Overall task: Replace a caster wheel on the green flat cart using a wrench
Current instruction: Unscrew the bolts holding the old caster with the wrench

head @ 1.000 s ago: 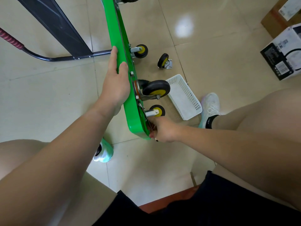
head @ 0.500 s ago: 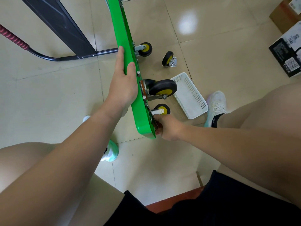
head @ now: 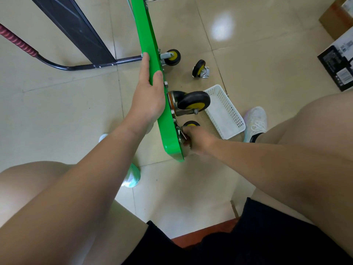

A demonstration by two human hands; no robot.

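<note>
The green cart (head: pixel 152 77) is stood on its edge on the tiled floor (head: pixel 57 121), so that its underside faces right and its wheels stick out sideways. Its black handle (head: pixel 86 66), with a red grip at the end, is laid out on the floor to the left.

The cart's deck is clasped by the left hand (head: pixel 149 98), with the fingers stretched along the left face and the thumb hooked over the top edge. The hand is placed just left of the large caster wheel (head: pixel 193 102), which is fixed to the underside at about the middle of the near half.

The right hand (head: pixel 198 138) is closed near the lower corner of the cart, on the underside, just below that large wheel. A thin metal tool, taken to be the wrench (head: pixel 182 133), is gripped in it and held against the mounting hardware there; its head is mostly hidden by the fingers. A small yellow-hubbed wheel (head: pixel 191 123) is seen just above the knuckles.

Another small wheel (head: pixel 172 57) is mounted further up the cart. A loose caster (head: pixel 200 69) is left on the floor to its right, apart from the cart. A white basket (head: pixel 225 111) is set on the floor right of the large wheel, beside a white shoe (head: pixel 256 121).
</note>
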